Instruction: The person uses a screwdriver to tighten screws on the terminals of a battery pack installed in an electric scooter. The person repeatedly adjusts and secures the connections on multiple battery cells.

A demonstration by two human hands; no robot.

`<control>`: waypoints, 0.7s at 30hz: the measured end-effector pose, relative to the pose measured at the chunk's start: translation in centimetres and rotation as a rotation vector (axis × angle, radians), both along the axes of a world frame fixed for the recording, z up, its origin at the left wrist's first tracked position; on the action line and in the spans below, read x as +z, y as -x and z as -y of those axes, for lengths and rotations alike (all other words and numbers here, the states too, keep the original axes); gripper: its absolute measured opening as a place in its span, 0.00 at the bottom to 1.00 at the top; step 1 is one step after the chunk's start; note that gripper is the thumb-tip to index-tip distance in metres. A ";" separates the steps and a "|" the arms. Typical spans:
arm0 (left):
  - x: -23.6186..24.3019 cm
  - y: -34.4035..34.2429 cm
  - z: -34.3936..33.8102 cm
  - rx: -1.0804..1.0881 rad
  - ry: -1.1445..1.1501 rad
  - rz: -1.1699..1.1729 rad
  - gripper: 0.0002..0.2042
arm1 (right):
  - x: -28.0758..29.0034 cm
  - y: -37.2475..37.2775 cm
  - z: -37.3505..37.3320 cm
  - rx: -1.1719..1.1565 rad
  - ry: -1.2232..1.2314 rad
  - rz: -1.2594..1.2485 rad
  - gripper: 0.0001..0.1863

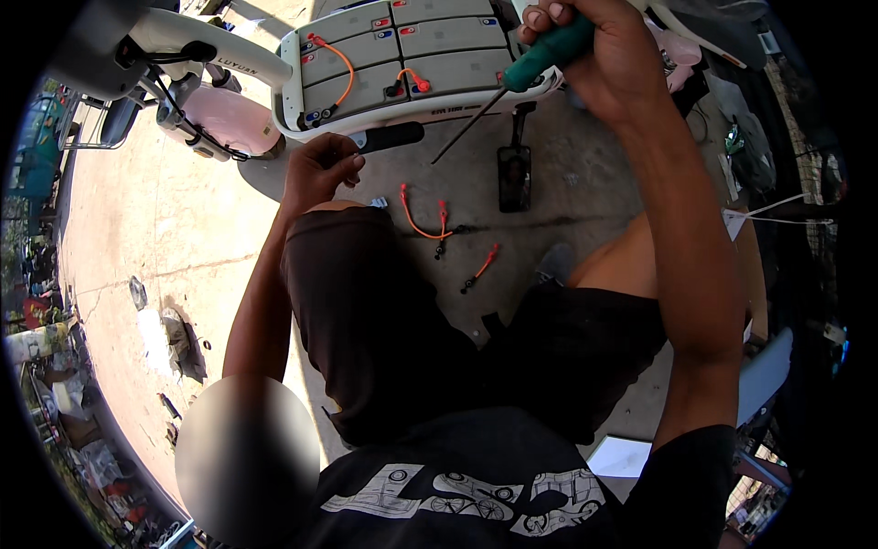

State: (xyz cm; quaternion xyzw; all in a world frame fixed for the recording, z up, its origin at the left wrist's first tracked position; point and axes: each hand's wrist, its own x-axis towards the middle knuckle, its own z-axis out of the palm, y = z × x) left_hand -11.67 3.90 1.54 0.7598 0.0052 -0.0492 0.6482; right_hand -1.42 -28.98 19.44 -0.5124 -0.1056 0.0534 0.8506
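My right hand (604,69) grips the green handle of a long screwdriver (540,59), its shaft angled down-left in front of a battery pack (354,50) of several grey blocks in a white tray. Orange cables (346,69) with red and black end caps lie on the blocks. My left hand (325,169) is closed around the end of a black-handled tool (391,137) at the pack's front-left. Loose orange cables (423,231) lie on the ground between my knees. A black mirror-like piece on a stem (515,178) rests below the pack.
A white scooter frame (208,57) and pink cylindrical part (222,119) stand at the upper left. Concrete ground (137,238) holds scraps (165,339) at left, with piled clutter (82,430) along the far-left edge. Bags (750,137) and a white board (617,455) are at right.
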 end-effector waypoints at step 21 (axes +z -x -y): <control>1.2 -0.4 2.7 -0.084 0.153 0.049 0.08 | -2.2 -0.1 0.1 0.135 -0.212 -0.012 0.08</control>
